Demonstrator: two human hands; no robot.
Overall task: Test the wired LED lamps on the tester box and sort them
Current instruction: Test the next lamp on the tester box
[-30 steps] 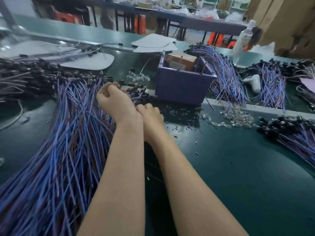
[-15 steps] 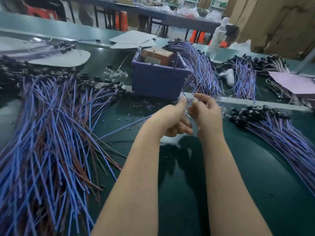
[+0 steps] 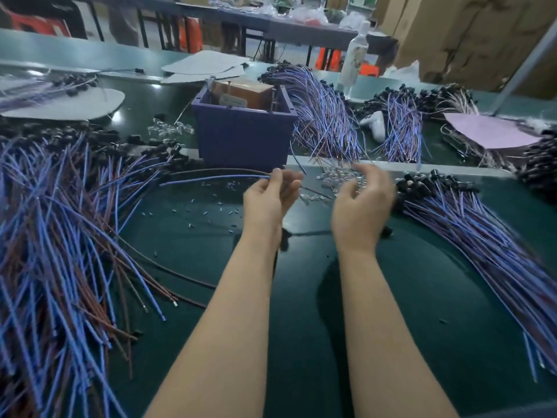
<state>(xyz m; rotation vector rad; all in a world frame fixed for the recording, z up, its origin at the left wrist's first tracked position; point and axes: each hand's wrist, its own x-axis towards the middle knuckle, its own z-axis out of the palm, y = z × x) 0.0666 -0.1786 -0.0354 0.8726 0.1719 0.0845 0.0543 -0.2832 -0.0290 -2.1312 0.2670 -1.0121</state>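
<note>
Hands apart since half a second ago: then both met on one lamp in front of the bin; now my right hand (image 3: 361, 206) sits off to the right of my left hand (image 3: 268, 200), with a gap between them.

Left hand: thumb and fingers pinch the wired lamp (image 3: 211, 177) by its leads, one blue and one brown, which trail away to the left of the grip over the green table (image 3: 331, 312). Lamp head not made out.

Right hand: fingers half curled, palm turned toward the left hand, motion-blurred. I cannot tell whether it holds anything.

Just beyond both hands: scatter of clear loose LEDs (image 3: 340, 176). Further beyond the left grip: purple bin (image 3: 244, 137) with the brown tester box (image 3: 241, 92) in it.

Left of the left hand: large pile of blue and brown leads (image 3: 60, 236). Right of the right hand: second pile (image 3: 482, 242), black heads at its far end.
</note>
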